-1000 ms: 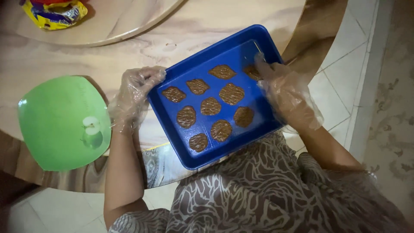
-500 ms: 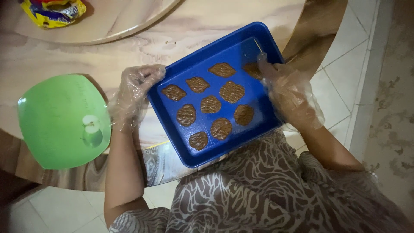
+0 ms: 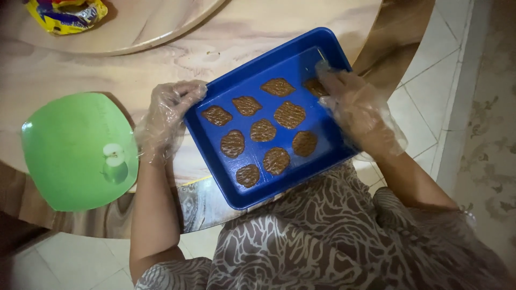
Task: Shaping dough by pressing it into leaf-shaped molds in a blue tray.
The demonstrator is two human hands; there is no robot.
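Observation:
A blue rectangular tray [image 3: 215, 147] lies tilted on the wooden table, holding several flat brown patties [image 3: 289, 114]. Both my hands wear clear plastic gloves. My left hand [image 3: 164, 119] rests against the tray's left rim, fingers curled over its edge. My right hand [image 3: 359, 113] lies inside the tray at its right end, fingertips on a brown patty [image 3: 313, 86] near the far corner. Whether it grips that patty is hidden by the glove.
A green square plate [image 3: 75, 150] with an apple picture overhangs the table's near left edge. A raised round wooden turntable [image 3: 145, 24] at the back carries a yellow snack packet [image 3: 64, 13]. Tiled floor [image 3: 430, 80] lies to the right; my patterned clothing fills the bottom.
My right hand has shifted slightly along the tray's right end over the far patty. The left hand and the tray have kept their places.

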